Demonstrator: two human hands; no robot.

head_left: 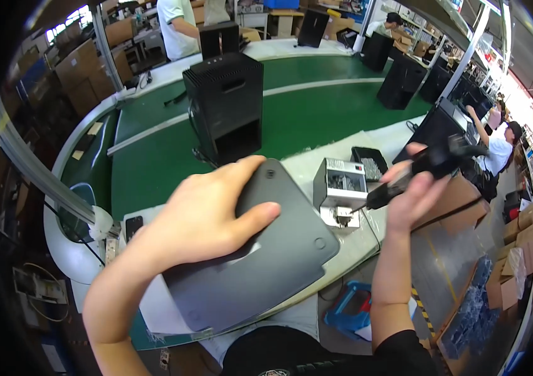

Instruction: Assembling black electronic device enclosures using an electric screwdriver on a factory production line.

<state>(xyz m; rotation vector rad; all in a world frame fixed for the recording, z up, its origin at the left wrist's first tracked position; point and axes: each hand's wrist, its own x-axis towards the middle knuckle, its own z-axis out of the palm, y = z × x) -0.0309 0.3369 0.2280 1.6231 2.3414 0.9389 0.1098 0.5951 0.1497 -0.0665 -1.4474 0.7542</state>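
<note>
A dark grey flat panel [279, 244] with notched corners and round marks near its corners lies tilted in front of me on the bench. My left hand [207, 216] grips it, thumb on its upper face and fingers at its far left edge. Wrapped around a black electric screwdriver [432, 164] is my right hand [407, 194]. The screwdriver's tip points left and down, at the front of a small screw feeder [342, 182]; whether it touches a screw is too small to tell. Behind the feeder sits a black tray [370, 164] of small screws.
A tall black computer-like case [226, 103] stands on the green conveyor [304, 116] beyond the panel. More black cases [402, 81] stand farther along. A phone [133, 227] lies at the bench's left. Co-workers [177, 28] are across and to the right; cardboard boxes [520, 250] line the right.
</note>
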